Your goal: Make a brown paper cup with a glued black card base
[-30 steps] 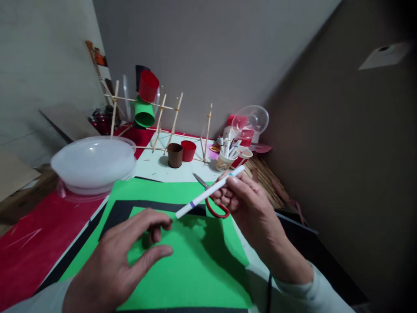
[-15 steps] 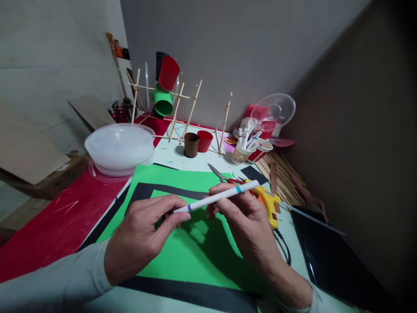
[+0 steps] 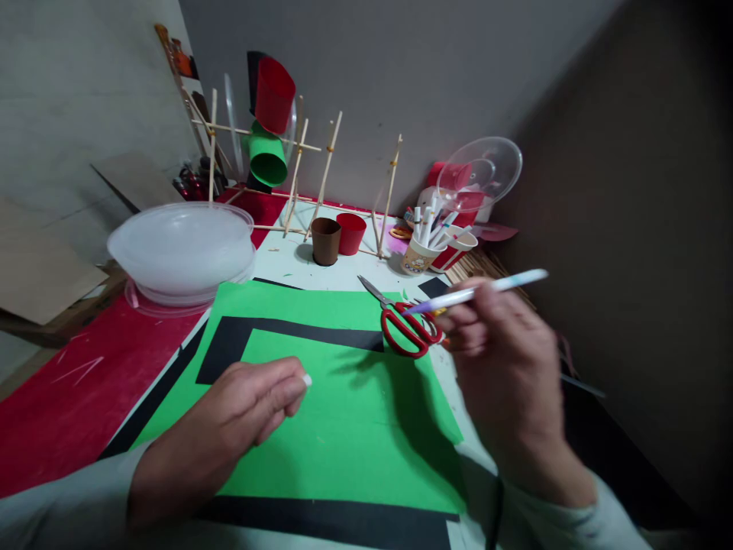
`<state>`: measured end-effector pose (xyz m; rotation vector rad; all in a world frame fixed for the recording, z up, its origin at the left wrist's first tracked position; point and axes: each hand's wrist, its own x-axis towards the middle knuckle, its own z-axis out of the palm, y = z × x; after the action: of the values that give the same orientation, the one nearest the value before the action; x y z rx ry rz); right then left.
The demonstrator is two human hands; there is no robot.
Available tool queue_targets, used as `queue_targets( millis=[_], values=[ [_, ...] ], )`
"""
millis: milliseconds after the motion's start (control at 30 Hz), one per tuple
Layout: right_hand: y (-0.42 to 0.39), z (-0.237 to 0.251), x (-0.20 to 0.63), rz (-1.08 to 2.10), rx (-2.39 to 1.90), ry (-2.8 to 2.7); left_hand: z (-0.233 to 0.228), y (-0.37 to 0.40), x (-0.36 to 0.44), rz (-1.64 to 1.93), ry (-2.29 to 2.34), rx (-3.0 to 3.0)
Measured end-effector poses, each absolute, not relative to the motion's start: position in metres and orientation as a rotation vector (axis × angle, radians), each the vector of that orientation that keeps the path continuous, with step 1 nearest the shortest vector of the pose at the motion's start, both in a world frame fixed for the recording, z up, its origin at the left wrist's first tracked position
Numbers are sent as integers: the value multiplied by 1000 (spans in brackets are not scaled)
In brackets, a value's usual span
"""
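Observation:
My right hand (image 3: 504,367) holds a white marker (image 3: 486,289) with its purple tip bare and pointing left, above the red-handled scissors (image 3: 404,325). My left hand (image 3: 252,409) pinches the marker's white cap (image 3: 307,380) between its fingertips, low over the green paper (image 3: 343,428). The green paper lies on black paper (image 3: 286,332), which shows as a strip along its top and bottom edges.
Stacked clear plastic bowls (image 3: 180,248) sit at the left on red paper (image 3: 62,389). A stick frame (image 3: 321,183) at the back carries red and green cups. A brown cup (image 3: 326,241), a red cup (image 3: 350,232) and a cup of markers (image 3: 421,248) stand behind the scissors.
The hands have pulled apart and the cap has come off the marker. My right hand has moved right with the marker; my left hand keeps the cap over the green paper.

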<state>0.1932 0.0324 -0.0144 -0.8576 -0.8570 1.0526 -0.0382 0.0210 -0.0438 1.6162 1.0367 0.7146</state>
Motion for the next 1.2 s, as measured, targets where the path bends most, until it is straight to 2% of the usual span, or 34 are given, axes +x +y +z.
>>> queue_targets(
  millis=[67,200,433,1200],
  values=[
    [40,-11,199,1059,-849,-835,-48,22,-39,684,1039,1438],
    [42,-18,194,1340,-804,-846,-53,23,-37,629,1035,1256],
    [37,-22,193,1535,-720,-757,-47,26,-34,634,1017,1399],
    [29,-27,184,1446,-681,-944,-47,23,-33,782,973,1384]
  ],
)
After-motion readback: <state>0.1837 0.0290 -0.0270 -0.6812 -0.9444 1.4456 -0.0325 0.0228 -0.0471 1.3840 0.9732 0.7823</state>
